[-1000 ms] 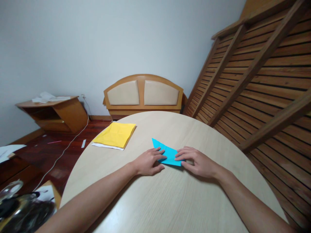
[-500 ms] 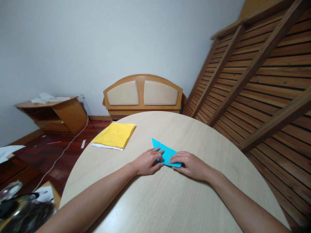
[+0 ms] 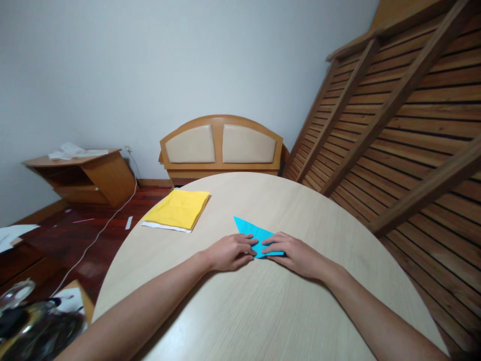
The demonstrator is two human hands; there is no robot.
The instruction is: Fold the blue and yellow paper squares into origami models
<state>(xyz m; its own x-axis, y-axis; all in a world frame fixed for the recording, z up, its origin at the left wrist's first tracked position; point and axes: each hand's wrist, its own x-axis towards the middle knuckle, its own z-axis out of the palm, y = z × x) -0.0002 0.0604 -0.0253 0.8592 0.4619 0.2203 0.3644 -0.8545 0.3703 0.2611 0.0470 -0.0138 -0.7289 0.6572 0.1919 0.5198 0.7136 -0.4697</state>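
A folded blue paper triangle (image 3: 252,231) lies flat on the round pale wooden table (image 3: 263,311). My left hand (image 3: 229,251) rests palm down at its near left edge, fingertips pressing on the paper. My right hand (image 3: 293,254) lies at its near right corner, fingertips also pressing on it. The fingertips of both hands almost meet over the paper's near part, which they hide. The far tip of the triangle points away to the left.
A stack of yellow paper (image 3: 178,209) over white sheets lies at the table's far left edge. A padded wooden headboard (image 3: 221,145) stands beyond the table. A slatted wooden frame (image 3: 406,110) leans at the right. A low shelf (image 3: 80,175) and a cable sit on the floor at left.
My right hand has slid left along the blue paper toward my left hand, and the left fingertips have shifted slightly nearer. The paper stays flat on the table.
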